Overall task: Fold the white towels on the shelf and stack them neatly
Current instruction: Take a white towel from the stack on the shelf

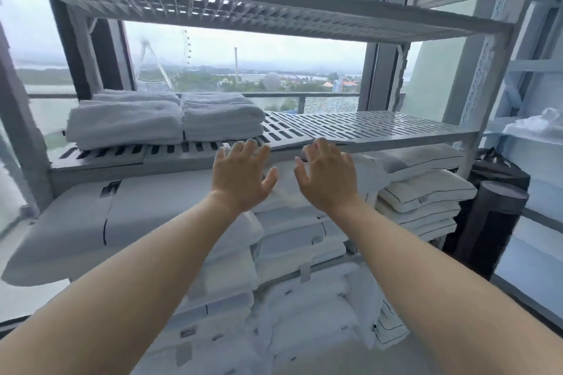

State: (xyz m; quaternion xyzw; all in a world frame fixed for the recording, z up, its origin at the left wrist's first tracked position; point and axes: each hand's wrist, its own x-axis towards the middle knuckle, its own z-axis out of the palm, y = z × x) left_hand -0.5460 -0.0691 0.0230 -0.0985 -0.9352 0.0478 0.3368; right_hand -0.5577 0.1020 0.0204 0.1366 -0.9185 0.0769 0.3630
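Two stacks of folded white towels sit side by side on the left of the slatted grey shelf (365, 126): a thicker stack (122, 123) on the far left and a neater stack (222, 116) to its right. My left hand (240, 175) and my right hand (327, 175) are both raised, palms forward, fingers spread, in front of the shelf's front edge. Neither hand holds anything. The hands are apart from both stacks, to their lower right.
An upper slatted shelf (243, 12) runs overhead. Below are piled white pillows (423, 189) and folded linens (298, 253). Dark rolled bags (493, 213) stand at the right. A second rack with white cloth (539, 126) is far right. Windows lie behind.
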